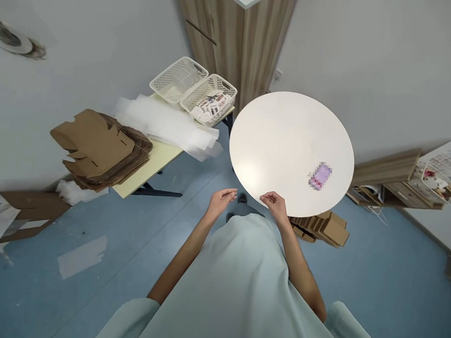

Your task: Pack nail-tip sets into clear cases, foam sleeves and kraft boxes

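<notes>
My left hand [221, 201] is held in the air near the front left edge of a round white table [280, 126]. Its fingers point right, loosely bent, and nothing shows in them. Opposite it, my right hand [275, 204] hovers at the table's front rim with fingers slightly curved, also holding nothing visible. A gap separates the two hands. On the right part of the tabletop lies a blurred purple and pink phone-shaped object [321, 175], apart from my right hand.
At left, a pale yellow table [150, 167] bears stacked flat cardboard [101, 147], white translucent sheets [171, 123] and two white baskets [179, 81]. Folded cardboard boxes [323, 227] stand under the round table. A wooden cabinet [228, 43] is behind; a low shelf [387, 170] is right.
</notes>
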A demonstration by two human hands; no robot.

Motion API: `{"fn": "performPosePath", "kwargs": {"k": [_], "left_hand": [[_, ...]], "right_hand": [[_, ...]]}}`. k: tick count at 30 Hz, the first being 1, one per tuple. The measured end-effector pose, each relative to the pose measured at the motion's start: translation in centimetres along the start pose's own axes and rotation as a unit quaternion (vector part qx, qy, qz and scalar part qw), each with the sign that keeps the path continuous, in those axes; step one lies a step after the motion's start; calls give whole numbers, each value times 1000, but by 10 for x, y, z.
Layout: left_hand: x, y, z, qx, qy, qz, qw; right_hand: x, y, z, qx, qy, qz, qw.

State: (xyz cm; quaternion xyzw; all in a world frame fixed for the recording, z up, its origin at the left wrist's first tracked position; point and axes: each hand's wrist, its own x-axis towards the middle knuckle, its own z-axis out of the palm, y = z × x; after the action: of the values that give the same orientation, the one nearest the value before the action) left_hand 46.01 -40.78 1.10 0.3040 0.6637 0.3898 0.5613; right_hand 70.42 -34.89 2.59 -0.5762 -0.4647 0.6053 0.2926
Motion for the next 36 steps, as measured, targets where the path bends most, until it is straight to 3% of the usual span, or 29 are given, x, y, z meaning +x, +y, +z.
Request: {"fn": "performPosePath", "kwargs": {"k": [5, 10, 15, 19, 28, 36], "left_hand": [[26, 7, -37, -23, 16, -15, 999], [57, 31, -87, -38, 60, -20, 997], [100, 53, -140, 10, 100, -22, 995], [134, 61, -168, 41, 116, -27, 992], [199, 82, -202, 126, 94, -9, 987], [315, 126, -227, 179, 70, 77, 978]], "right_hand": [[44, -15, 40, -18, -41, -1, 999], [101, -29, 82, -2, -74, 2, 997], [158, -54, 123, 22, -108, -6, 994], [192, -71, 141, 27, -116, -13, 993], [204, -85, 168, 20, -80, 27, 996], [201, -110, 198, 11, -8, 31, 999]]}}
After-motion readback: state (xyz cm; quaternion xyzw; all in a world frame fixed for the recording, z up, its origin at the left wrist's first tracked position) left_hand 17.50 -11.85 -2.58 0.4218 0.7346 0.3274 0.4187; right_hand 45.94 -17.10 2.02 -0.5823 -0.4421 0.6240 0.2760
